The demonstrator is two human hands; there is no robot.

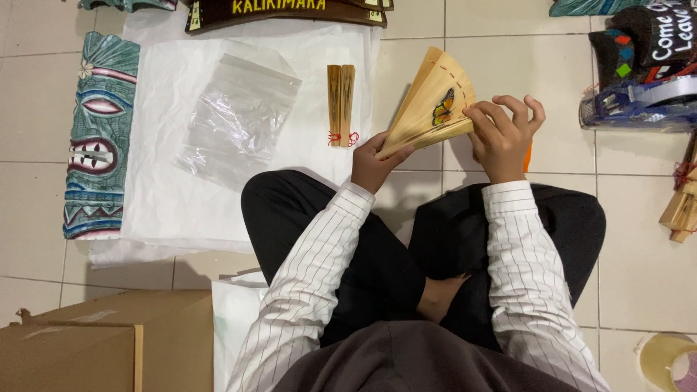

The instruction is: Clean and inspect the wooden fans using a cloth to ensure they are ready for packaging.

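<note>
- The left hand (372, 163) pinches the pivot end of a wooden folding fan (432, 101), fingers closed on it.
- The right hand (502, 134) grips the fan's outer slats, fingers curled shut over them.
- The fan is half spread, showing a painted butterfly, and is held above the tiled floor (639, 218) in front of crossed legs.
- The step in hand looks like opening or closing the fan; either way, the slats want an even swing about the pivot.
- Two folded fans (340, 105) lie on white paper (163, 196) near its right edge, beside a clear plastic bag (236, 116).
- A carved painted mask (100, 138) lies past the paper's left edge.
</note>
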